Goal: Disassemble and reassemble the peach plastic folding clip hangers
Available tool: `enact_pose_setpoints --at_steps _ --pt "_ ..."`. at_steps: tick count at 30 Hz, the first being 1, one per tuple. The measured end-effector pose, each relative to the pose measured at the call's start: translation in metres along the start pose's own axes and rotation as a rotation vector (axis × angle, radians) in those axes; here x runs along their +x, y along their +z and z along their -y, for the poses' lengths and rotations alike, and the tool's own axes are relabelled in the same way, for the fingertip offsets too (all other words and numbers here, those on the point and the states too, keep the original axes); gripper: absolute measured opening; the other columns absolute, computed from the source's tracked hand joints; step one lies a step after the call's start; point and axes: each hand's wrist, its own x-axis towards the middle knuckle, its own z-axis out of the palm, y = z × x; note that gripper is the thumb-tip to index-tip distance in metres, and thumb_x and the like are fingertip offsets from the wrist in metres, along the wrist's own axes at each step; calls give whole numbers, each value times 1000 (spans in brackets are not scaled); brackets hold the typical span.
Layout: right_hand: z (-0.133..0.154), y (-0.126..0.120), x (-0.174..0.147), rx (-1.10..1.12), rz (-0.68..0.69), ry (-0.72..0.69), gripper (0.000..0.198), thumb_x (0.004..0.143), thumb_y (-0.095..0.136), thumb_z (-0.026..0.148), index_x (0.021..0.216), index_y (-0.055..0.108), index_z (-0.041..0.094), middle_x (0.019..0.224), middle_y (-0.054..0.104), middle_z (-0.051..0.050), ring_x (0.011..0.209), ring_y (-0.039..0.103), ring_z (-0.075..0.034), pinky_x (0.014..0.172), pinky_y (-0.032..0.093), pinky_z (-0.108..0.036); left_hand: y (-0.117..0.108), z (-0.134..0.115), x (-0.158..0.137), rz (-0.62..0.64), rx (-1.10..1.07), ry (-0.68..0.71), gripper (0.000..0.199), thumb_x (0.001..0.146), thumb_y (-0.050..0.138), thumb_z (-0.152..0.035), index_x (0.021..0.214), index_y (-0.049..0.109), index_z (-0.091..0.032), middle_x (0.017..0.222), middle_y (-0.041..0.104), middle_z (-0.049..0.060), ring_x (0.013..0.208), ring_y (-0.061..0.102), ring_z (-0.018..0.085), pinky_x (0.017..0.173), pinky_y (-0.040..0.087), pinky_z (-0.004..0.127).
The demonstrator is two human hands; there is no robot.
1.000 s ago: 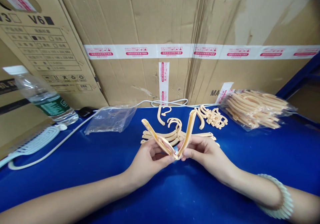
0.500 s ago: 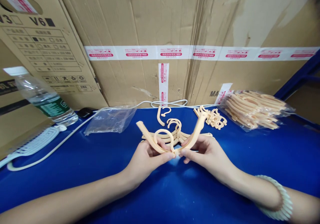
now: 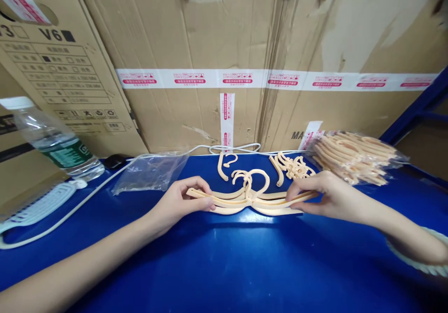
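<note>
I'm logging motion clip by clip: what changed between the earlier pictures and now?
The left grip and right grip have moved apart, from the middle of the folding hanger out toward its ends. Its raised arms have swung down nearly flat, and it has shifted toward the stacked hangers. Both hold it in every picture. Loose hooks, bagged hanger parts and water bottle stayed put.
</note>
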Motion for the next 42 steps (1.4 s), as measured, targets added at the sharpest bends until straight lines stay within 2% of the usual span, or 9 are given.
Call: enact_pose_setpoints --at_steps 3,6,10,13,27,34,37,40,42 --pt "1 2 -3 -144 57 -6 5 83 60 15 81 64 18 74 68 0 62 62 -12 59 45 -22 -12 1 2 84 343 161 19 77 78 -28 79 63 -16 70 65 -2 63 58 9 57 42 18" --pt "5 6 -4 -221 119 0 13 76 60 7 78 62 19 78 65 0 66 60 -12 62 42 -23 -17 -3 2 224 676 428 12 83 71 -25 79 64 -16 75 64 0 69 56 13 63 44 24" --pt "6 12 -2 -284 162 -47 18 72 61 2 75 59 20 77 60 0 74 55 -15 65 41 -26 -14 -7 -2 360 887 623 9 88 63 -19 80 59 -18 76 60 2 84 50 19 71 44 28" --pt "5 15 1 -279 162 -105 19 71 61 1 75 57 19 84 60 -1 82 53 -17 70 41 -27 -12 -6 -4 352 951 661 10 89 61 -17 81 55 -18 78 58 3 85 48 19 71 43 29" --pt "-2 21 3 -376 82 -80 10 84 64 13 77 59 18 89 59 -5 86 53 -20 75 43 -33 -7 7 -2 288 1098 757 12 87 51 -15 77 47 -18 82 53 5 75 43 19 68 37 34" --pt "-12 24 8 -495 -34 -81 12 91 54 16 82 61 18 88 61 -8 83 55 -23 72 46 -38 -3 12 -2 146 1081 759 8 89 53 -14 85 48 -18 99 56 8 92 51 22 80 42 38" --pt "0 21 8 -434 -174 -136 11 92 54 17 99 62 19 94 62 -9 87 57 -23 75 49 -38 -3 16 -1 124 1053 750 7 88 53 -13 90 48 -18 104 58 9 99 52 24 87 43 41" --pt "26 21 -4 -361 -448 -234 38 90 55 13 126 52 23 108 63 -10 99 59 -25 84 50 -38 -3 18 -1 119 1038 737 8 88 54 -15 94 50 -19 111 59 10 107 52 26 92 44 43" --pt "43 27 -19 -334 -463 -227 55 89 55 14 140 40 28 113 63 -10 103 59 -27 88 49 -41 -3 19 -1 122 1029 727 9 88 53 -15 96 50 -19 113 59 11 109 52 26 93 44 44"
